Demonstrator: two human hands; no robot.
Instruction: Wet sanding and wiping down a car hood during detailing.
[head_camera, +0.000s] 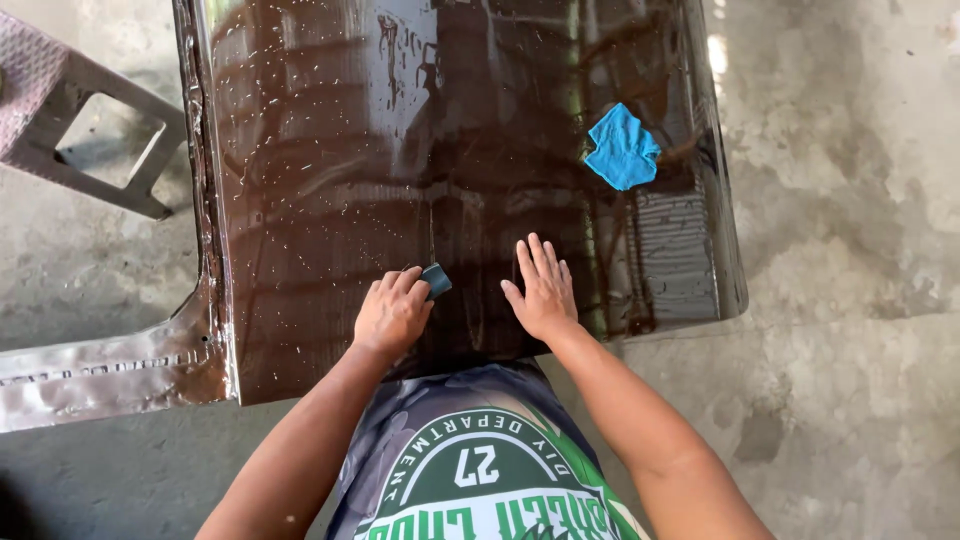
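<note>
Left hand (392, 315): fingers curled around a small dark teal block (436, 281), probably a sanding pad, hard to tell at this size. The block sticks out past the fingertips and sits pressed against the wet dark brown panel (330, 150).

Right hand (541, 289): empty, fingers spread and flat, palm down on the same panel, just right of the block. Hands are near each other, not touching.

Panel: glossy, dark brown, looks like a vehicle body part, covered in water droplets and streaks. Both hands are on its near edge, close to the person's torso. A thin vertical streak runs up from the block.

Blue cloth (622, 147): crumpled, lying on the panel's upper right area, well apart from both hands, up and right of the right hand.

Panel's left side: bent flange (110, 370) with a duller, rougher metal finish running along the edge and out toward the left.

Grey metal stand (85, 130): upper left, beside the panel, on the floor.

Floor (850, 250): stained bare concrete all around, with a sunlit patch by the panel's top right corner.
</note>
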